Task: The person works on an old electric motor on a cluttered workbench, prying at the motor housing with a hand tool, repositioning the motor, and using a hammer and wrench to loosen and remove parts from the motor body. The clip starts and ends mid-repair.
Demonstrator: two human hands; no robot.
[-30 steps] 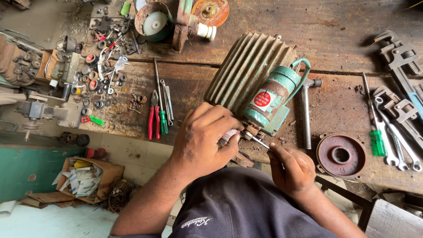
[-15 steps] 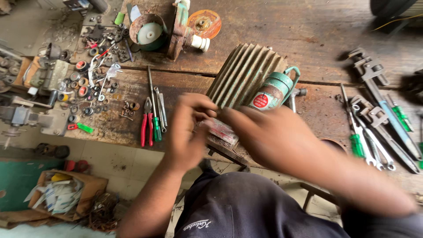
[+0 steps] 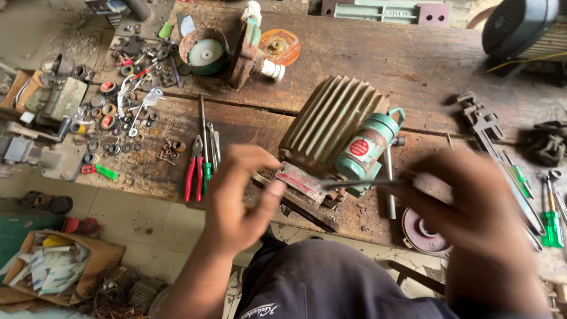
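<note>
A ribbed grey-green electric motor (image 3: 331,121) lies on the wooden workbench (image 3: 378,53), with a green oil can (image 3: 366,147) bearing a red round label resting against it. My left hand (image 3: 236,201) pinches one end of a small flat reddish metal plate (image 3: 298,180) just in front of the motor. My right hand (image 3: 472,207) is blurred and grips a thin metal rod-like tool (image 3: 360,184) whose tip meets the plate.
Red-handled pliers (image 3: 192,171) and a green screwdriver lie left of my hand. Washers, bearings and small parts (image 3: 106,118) litter the left. Pipe wrenches (image 3: 484,127) and green screwdrivers (image 3: 552,221) lie right. A round disc (image 3: 422,233) sits near the front edge. A cardboard box (image 3: 53,266) is on the floor.
The camera has moved closer. My hands rose from the bench edge; my right hand swung out to the right and now holds the thin tool against the plate.
</note>
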